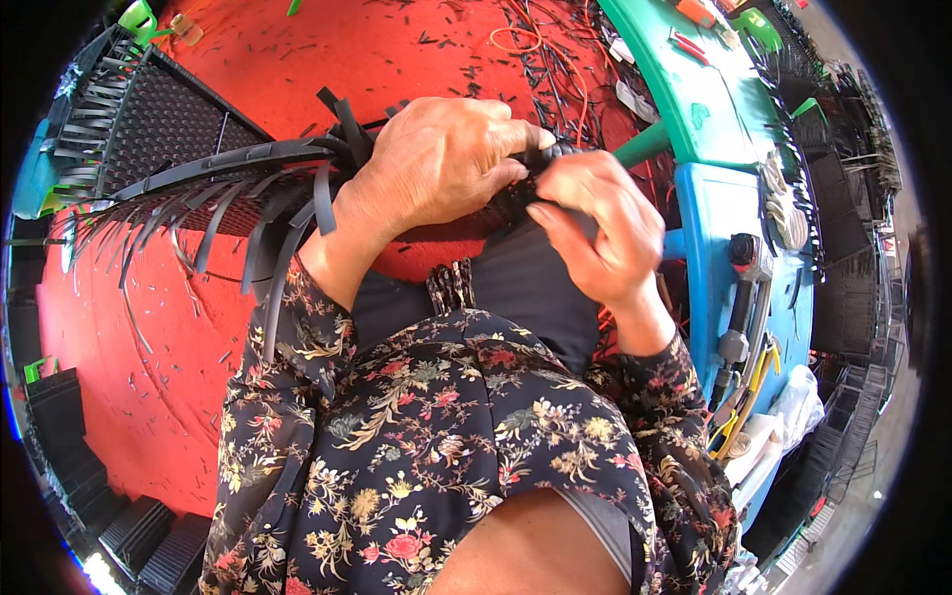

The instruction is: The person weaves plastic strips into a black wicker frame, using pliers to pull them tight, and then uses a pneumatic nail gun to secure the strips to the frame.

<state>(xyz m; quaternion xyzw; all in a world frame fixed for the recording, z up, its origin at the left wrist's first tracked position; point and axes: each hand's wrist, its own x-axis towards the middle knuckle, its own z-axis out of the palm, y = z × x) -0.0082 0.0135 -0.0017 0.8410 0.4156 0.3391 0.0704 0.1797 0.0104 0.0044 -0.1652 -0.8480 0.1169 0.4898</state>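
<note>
Fabric with a dark ground and crowded flowers makes up the blouse point(436, 416) across the bottom of the frame, above smooth, dark grey trousers point(540, 283). Just beyond, at upper centre, a black woven piece point(516, 205) with a tight, knobbly texture lies between the hands. The left hand point(436, 164) has thumb and forefinger pinched on its dark edge; the right hand point(610, 228), slightly blurred, is curled close beside those fingertips, and I cannot tell whether it grips anything. Flat, pliant black strips point(228, 159) fan out toward the left, curling at their loose ends, near a tapering panel point(183, 109) of close basket weave. At right, a smooth blue table point(719, 203) bears a long-bodied power tool point(742, 288) and a crumpled, clear plastic bag point(796, 407). Farther up stands a glossy green table point(734, 119) with red-handled pliers point(689, 48). Looping orange cord point(516, 48) and short black scraps litter the red floor covering point(347, 50) toward the top.
</note>
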